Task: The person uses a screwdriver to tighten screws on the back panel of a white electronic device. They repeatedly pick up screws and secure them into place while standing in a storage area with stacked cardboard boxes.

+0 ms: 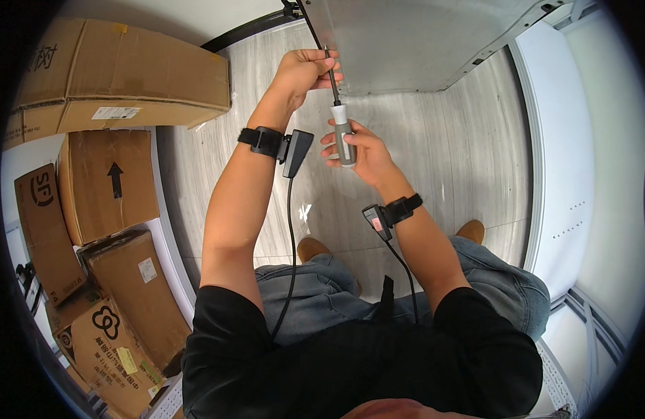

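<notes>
A screwdriver (344, 140) with a grey and white handle points away from me, its dark shaft running up to the edge of a grey metal panel (406, 49). My right hand (368, 155) is closed round the handle, the thumb lying along it. Farther off, my left hand (305, 73) pinches the shaft near its tip between thumb and fingers, close beside the panel's left edge. Whether the tip touches a screw is too small to tell. Each wrist wears a black strap with a small cabled device.
Cardboard boxes (113, 181) are piled along the left, a long one (148, 70) at the far left. A white cabinet-like surface (556, 167) bounds the right side. Below lies a grey wood-look floor (469, 146); my shoes (314, 248) stand on it.
</notes>
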